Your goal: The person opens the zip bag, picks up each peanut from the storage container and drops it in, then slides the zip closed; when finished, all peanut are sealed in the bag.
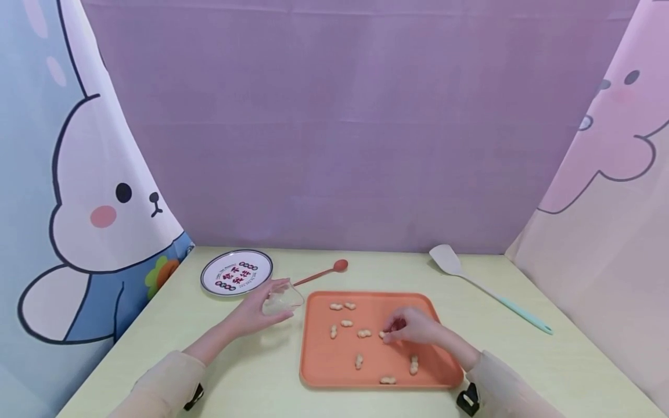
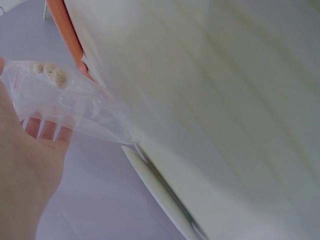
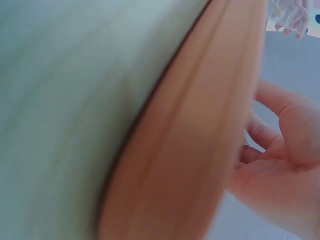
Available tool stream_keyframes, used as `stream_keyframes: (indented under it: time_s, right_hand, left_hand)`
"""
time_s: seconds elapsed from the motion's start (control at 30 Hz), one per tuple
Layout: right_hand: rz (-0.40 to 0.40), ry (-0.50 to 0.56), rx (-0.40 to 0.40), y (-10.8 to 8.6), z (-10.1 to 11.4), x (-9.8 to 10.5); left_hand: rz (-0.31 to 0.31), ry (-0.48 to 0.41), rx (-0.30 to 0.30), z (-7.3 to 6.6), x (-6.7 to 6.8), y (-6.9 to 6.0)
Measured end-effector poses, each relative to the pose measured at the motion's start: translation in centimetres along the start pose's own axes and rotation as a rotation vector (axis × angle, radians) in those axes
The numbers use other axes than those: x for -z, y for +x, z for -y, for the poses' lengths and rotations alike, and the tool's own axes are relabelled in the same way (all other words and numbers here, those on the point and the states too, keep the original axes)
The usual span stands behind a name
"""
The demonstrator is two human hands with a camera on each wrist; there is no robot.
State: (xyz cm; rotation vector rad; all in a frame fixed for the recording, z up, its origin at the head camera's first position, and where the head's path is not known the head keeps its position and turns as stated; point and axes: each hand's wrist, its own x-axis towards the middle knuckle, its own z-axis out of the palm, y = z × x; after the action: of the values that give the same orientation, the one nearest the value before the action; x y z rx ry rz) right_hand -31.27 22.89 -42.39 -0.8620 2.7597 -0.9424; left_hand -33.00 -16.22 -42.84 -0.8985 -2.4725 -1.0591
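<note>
My left hand (image 1: 259,306) holds a clear plastic bag (image 1: 284,298) just left of the tray. A peanut (image 2: 52,73) shows inside that bag in the left wrist view. My right hand (image 1: 414,326) is low over the orange tray (image 1: 319,371), its thumb and fingertips pinching a peanut (image 1: 382,335). More unshelled peanuts lie scattered on the tray, among them one peanut (image 1: 364,333) just left of the right fingertips and another peanut (image 1: 414,364) below that hand. In the right wrist view the tray's side hides the right fingertips.
Behind the left hand lies a white plate (image 1: 209,277) with a dark rim and red print. A red spoon (image 1: 341,266) rests beyond the tray. To the right is a spatula (image 1: 491,292) with a mint handle. A purple curtain (image 1: 334,128) hangs at the table's back edge.
</note>
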Motion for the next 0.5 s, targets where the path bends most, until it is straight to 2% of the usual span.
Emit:
stream_keyframes:
  time_s: [0.5]
  right_hand:
    - [0.041,0.037,-0.002,-0.26,-0.02,0.22]
  left_hand:
    - [-0.001,-0.002,0.023,-0.08,0.19,-0.1]
